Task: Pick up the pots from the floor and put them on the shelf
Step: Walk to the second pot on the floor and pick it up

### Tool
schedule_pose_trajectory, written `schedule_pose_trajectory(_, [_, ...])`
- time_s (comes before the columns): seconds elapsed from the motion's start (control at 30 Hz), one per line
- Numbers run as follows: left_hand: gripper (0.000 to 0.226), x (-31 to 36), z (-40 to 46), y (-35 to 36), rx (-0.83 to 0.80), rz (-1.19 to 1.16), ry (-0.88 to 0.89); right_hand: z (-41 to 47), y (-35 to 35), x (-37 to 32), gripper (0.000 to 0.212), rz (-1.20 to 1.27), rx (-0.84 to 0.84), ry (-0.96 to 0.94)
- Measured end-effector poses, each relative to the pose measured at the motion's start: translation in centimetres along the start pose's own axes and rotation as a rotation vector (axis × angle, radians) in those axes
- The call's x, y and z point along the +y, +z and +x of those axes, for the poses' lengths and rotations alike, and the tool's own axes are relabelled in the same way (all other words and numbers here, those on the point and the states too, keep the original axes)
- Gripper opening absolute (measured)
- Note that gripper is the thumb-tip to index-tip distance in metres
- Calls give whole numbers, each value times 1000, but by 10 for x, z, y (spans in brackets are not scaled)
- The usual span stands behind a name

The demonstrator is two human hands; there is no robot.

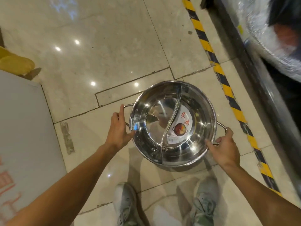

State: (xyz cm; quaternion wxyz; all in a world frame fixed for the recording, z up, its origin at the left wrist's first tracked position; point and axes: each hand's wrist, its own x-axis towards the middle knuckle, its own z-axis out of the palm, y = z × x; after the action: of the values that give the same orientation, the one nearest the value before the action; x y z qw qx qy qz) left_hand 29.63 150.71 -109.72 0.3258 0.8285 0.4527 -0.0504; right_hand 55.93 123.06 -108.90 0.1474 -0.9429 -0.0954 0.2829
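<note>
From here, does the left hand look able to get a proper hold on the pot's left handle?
Probably yes. The left hand is already at the left handle of the pot, fingers beside the wire loop, nothing between them.

Both forearms are bare to the frame's lower edge, with no sleeve, watch or ring on the left hand (117, 129) or right hand (223, 146). The shoes (126, 207) are pale grey-white lace-up trainers (perhaps scuffed; motion blur softens them).
</note>
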Motion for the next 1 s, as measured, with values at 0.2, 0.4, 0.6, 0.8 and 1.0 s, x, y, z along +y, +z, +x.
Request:
schedule_pose_trajectory(0.2, [121, 56, -37, -131, 59, -2, 51, -54, -104, -71, 88, 17, 39, -87])
schedule_pose_trajectory(0.4, [127, 107, -91, -282, 137, -40, 90, -128, -220, -162, 98, 6, 76, -189])
schedule_pose_trajectory(0.6, [124, 145, -156, -426, 196, -16, 134, -223, -322, -234, 105, 21, 55, -263])
schedule_pose_trajectory(0.8, [121, 184, -205, -540, 195, 30, 170, -328, -411, -271, 105, 110, 105, -307])
schedule_pose_trajectory(1.0, [121, 248, -248, -621, 196, 56, 261, -410, -496, -280, 105, 170, 198, -288])
